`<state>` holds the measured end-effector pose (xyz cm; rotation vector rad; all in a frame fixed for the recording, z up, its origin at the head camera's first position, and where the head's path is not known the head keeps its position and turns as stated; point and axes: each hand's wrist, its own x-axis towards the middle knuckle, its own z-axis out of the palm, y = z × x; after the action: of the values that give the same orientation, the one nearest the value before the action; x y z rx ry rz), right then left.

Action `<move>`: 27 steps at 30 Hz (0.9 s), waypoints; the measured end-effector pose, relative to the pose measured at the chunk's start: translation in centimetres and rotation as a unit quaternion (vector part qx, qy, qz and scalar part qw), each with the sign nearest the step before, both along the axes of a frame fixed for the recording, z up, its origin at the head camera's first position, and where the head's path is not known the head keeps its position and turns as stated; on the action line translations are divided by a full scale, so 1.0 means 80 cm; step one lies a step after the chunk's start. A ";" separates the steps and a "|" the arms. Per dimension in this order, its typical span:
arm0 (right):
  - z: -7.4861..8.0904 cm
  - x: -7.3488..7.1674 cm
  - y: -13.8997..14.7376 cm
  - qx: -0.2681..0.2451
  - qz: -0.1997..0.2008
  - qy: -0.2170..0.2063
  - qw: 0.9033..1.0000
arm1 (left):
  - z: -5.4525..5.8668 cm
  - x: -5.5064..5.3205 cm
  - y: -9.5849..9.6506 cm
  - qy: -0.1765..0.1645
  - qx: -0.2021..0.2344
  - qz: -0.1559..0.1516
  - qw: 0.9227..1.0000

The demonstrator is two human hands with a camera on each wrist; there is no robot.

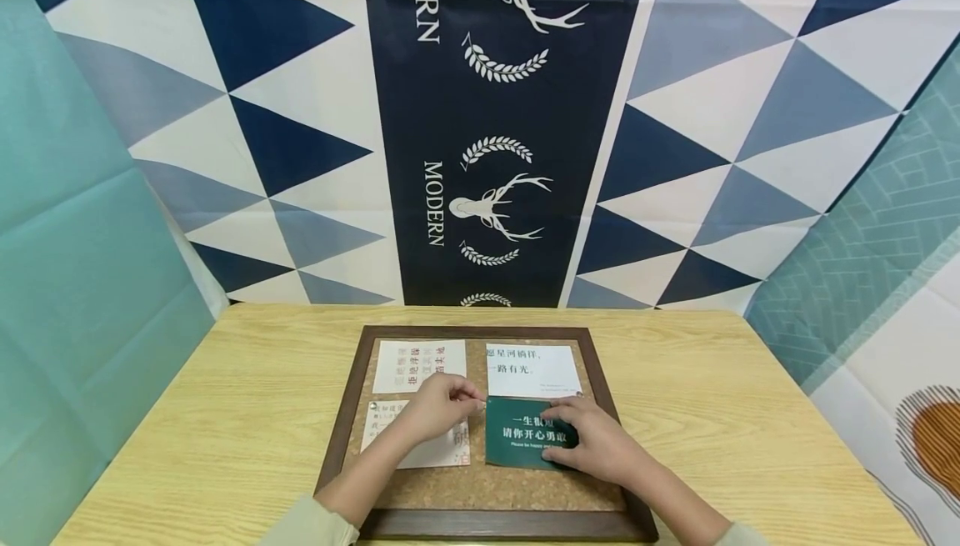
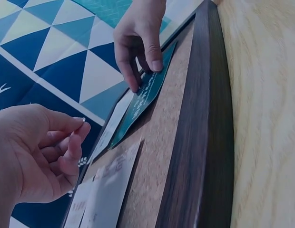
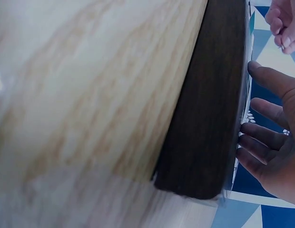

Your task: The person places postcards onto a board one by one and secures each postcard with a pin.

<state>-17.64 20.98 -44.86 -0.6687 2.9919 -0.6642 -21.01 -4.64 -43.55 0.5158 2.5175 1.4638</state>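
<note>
A framed cork board lies on the table with several printed cards on it. My left hand is over the board's middle, pinching a tiny thumbtack between thumb and forefinger, near the top left corner of a green card. On that card's right side rests my right hand, fingers spread and pressing lightly; the left wrist view shows its thumb and fingertips on the card. Directly above the green card is a white card. Most of the thumbtack is hidden by the fingertips.
Two pale cards, an upper one and a lower one, lie on the board's left half; a silver tack shows at the lower one's corner. The dark wooden frame borders the cork. Behind the table hangs a patterned cloth.
</note>
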 end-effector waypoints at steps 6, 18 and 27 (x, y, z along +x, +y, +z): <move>0.000 -0.001 0.001 -0.001 -0.001 0.001 1.000 | -0.003 -0.006 0.014 -0.008 0.006 0.009 1.000; 0.000 -0.002 0.001 -0.002 0.003 -0.003 1.000 | -0.012 -0.014 0.019 -0.034 -0.008 0.016 0.999; 0.000 -0.001 0.000 -0.003 -0.002 -0.007 1.000 | -0.015 -0.018 0.026 -0.029 -0.014 0.022 0.999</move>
<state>-17.72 20.99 -44.85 -0.6557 2.9807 -0.6762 -22.43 -2.52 -44.75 0.4104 2.5166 1.4335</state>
